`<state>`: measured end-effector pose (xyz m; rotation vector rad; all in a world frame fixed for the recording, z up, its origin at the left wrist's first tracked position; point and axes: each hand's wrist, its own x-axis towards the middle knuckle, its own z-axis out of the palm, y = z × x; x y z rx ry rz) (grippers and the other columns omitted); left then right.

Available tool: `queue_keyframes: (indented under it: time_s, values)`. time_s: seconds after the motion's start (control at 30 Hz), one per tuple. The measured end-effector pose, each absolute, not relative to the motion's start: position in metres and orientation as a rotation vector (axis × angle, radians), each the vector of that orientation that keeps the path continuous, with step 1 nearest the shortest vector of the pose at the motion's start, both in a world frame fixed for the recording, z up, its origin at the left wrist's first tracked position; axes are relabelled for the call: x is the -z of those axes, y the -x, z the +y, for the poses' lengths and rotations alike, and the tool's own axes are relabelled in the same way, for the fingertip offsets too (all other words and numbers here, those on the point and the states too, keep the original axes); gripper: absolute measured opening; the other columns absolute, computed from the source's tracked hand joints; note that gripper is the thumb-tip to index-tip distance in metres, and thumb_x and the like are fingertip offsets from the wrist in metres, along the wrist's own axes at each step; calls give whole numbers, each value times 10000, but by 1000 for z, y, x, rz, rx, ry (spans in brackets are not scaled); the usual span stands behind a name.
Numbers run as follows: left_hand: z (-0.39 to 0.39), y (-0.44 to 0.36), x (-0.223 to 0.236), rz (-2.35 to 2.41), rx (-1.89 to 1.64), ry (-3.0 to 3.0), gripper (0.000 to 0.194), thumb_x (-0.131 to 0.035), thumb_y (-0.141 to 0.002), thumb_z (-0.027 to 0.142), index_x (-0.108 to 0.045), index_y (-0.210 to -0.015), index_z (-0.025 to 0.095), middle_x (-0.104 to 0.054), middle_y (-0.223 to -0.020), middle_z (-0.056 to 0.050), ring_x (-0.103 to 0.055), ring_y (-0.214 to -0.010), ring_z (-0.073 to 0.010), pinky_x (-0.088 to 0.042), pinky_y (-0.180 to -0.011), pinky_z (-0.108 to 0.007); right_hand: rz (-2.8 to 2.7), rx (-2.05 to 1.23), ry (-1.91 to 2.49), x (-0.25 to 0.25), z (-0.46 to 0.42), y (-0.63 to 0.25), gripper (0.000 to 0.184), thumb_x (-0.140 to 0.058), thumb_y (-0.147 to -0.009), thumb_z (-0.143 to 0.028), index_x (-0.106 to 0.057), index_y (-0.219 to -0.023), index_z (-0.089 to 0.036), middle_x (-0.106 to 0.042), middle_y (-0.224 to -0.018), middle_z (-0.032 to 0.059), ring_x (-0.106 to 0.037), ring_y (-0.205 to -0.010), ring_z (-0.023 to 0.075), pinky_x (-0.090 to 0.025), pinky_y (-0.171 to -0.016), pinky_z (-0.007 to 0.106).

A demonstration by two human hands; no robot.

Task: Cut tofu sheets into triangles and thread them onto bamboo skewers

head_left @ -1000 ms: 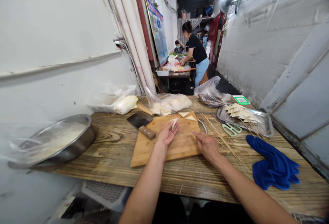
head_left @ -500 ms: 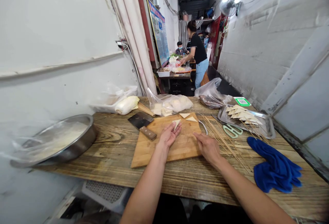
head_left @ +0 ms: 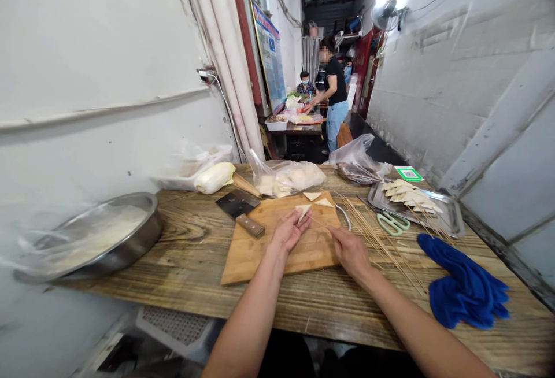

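Note:
Over the wooden cutting board (head_left: 260,256), my left hand (head_left: 289,230) is closed on a pale triangular slice (head_left: 303,211), perhaps tofu. My right hand (head_left: 349,249) pinches a thin bamboo skewer (head_left: 318,223), whose tip points left at the slice. Whether the tip has entered the slice I cannot tell. Two more triangular slices (head_left: 323,202) lie at the board's far edge. A cleaver (head_left: 243,211) with a wooden handle rests across the board's left corner. Loose bamboo skewers (head_left: 381,239) are spread to the right of my right hand.
At right are green-handled scissors (head_left: 392,223), a metal tray (head_left: 455,216) of skewered triangles and a blue cloth (head_left: 466,285). A steel basin (head_left: 147,222) stands at left. Plastic bags (head_left: 290,177) and a cabbage (head_left: 215,177) line the back. Two people are at a far table.
My left hand has shifted slightly right with the slice. The skewer in my right hand now shows clearly, reaching toward the slice. The standing person in the background has straightened a little.

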<state>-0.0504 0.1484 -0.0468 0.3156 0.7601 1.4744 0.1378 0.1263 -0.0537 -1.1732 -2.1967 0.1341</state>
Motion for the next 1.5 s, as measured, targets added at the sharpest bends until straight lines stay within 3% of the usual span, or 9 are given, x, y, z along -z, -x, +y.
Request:
queue_keyframes:
  time_s: [0.17,0.4,0.67,1.5]
  values:
    - [148,50,46,748,-1470,-327,66,-578,-768,81,-592,-826,109,-678,-894,-112,-649,-868,-184,-521,-774,-306,-2165,-174,1108,61,128,-133,346,-371,-851,-131,-587,-1115,-185,-668,-953,68,-625,-839,167,-495,-728,262]
    - [144,48,39,767,-1512,-369,179,-575,-799,223,-596,-965,160,-678,-909,-102,-656,-833,-185,-527,-722,-331,-2134,-197,1002,68,127,-125,349,-349,-844,-117,-583,-1098,-161,-667,-993,95,-624,-887,175,-507,-788,310]
    - [142,44,37,805,-1550,-377,105,-624,-756,191,-607,-839,129,-681,-861,-102,-656,-819,-185,-521,-726,-308,-2128,-172,1006,73,127,-124,356,-346,-814,-97,-584,-1073,-150,-673,-978,104,-634,-877,183,-514,-791,326]
    - [138,35,35,802,-1509,-379,124,-653,-728,189,-616,-833,134,-680,-868,-93,-656,-805,-191,-518,-725,-328,-2116,-172,1064,71,128,-117,321,-339,-840,-121,-568,-1063,-139,-668,-996,115,-636,-888,184,-503,-812,324]
